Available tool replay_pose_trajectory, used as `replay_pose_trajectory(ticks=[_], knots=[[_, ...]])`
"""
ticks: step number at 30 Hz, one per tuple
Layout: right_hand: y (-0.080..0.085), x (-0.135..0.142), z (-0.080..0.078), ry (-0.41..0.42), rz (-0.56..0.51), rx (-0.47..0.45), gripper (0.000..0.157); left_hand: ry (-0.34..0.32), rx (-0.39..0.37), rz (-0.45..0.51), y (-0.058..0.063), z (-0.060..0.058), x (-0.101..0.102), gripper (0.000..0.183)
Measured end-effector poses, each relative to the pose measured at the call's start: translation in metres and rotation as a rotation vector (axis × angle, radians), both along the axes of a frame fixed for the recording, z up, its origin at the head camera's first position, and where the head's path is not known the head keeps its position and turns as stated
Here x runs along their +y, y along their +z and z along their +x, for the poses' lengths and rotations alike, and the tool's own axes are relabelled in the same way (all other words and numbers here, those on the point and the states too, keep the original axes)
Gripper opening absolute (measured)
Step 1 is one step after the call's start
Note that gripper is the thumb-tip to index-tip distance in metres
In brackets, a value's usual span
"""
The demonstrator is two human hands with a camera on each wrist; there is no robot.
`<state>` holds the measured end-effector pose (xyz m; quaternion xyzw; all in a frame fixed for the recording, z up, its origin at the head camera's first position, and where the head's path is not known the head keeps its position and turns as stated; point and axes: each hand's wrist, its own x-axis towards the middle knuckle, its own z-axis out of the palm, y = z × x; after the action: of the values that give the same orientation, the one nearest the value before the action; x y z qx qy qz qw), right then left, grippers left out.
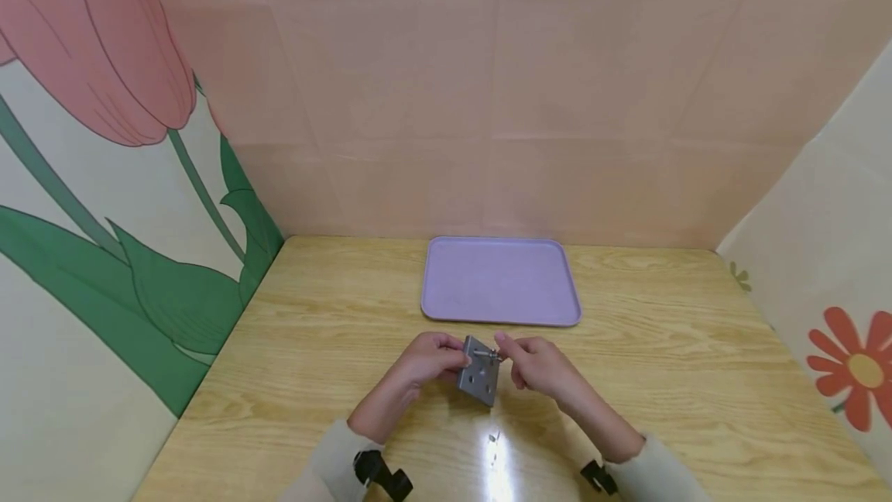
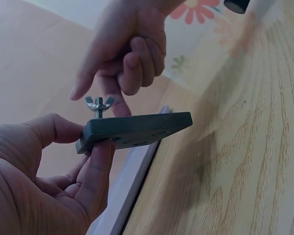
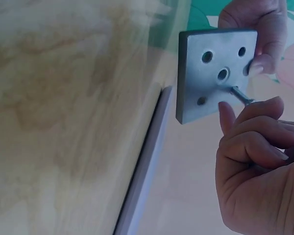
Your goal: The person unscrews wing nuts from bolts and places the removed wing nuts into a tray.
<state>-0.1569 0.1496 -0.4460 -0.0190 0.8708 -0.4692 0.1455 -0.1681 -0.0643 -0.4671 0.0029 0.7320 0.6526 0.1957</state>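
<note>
My left hand point(image 1: 430, 359) pinches one edge of a square grey metal plate point(image 1: 477, 382) with several round holes. The left thumb point(image 2: 63, 128) lies on one face and the fingers on the other. A bolt point(image 3: 241, 94) stands out from the plate near the held edge, with a silver wing nut point(image 2: 99, 104) on it. My right hand point(image 1: 542, 366) is at the wing nut, thumb and index finger extended on either side of it. In the left wrist view a gap shows between the right thumb and the nut; the index finger is close behind a wing. The other right fingers are curled.
A light purple tray point(image 1: 502, 318) lies on the wooden table point(image 1: 334, 308) beyond the hands, near the back wall. Printed sheets stand at the left, back and right. Black straps with small devices point(image 1: 383, 475) sit on both sleeves.
</note>
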Motion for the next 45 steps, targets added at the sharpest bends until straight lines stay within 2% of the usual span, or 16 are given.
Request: replay_pose_trajectory(ticks=[4,9,12,17,22,29,34,37,41,45], knots=[[-0.0015,-0.0019,0.0009,0.023,0.012,-0.022,0.059,0.000,0.000,0.000,-0.0005,0.0002,0.0004,0.027],[-0.0025,-0.0036,0.0011,0.033,0.043,-0.014,0.052,0.001,-0.015,-0.008,0.0001,0.0010,0.0015,0.027],[-0.0026,-0.0032,0.0017,0.060,0.074,0.039,0.045,0.000,-0.017,-0.019,0.0000,0.0014,0.0014,0.027],[-0.0021,-0.0019,0.0035,0.122,0.125,0.175,0.029,0.004,-0.025,-0.029,0.0014,0.0018,0.0009,0.027],[0.0001,-0.0016,0.0056,0.150,0.121,0.258,0.034,0.008,-0.026,-0.031,0.0026,0.0011,0.0008,0.027],[0.0033,-0.0024,0.0088,0.160,0.139,0.303,0.027,0.000,-0.033,-0.016,0.0020,0.0000,0.0005,0.026],[0.0057,-0.0022,0.0080,0.130,0.095,0.276,0.025,0.003,-0.034,-0.012,0.0016,-0.0005,0.0010,0.027],[0.0048,-0.0017,0.0049,0.072,0.072,0.238,0.036,0.008,-0.024,-0.007,0.0004,-0.0009,0.0019,0.027],[0.0008,-0.0013,0.0023,0.003,0.052,0.117,0.053,0.010,-0.018,-0.003,-0.0005,-0.0013,0.0027,0.026],[-0.0042,-0.0018,0.0024,0.003,0.038,0.011,0.054,0.005,-0.014,-0.008,-0.0008,-0.0007,0.0030,0.027]])
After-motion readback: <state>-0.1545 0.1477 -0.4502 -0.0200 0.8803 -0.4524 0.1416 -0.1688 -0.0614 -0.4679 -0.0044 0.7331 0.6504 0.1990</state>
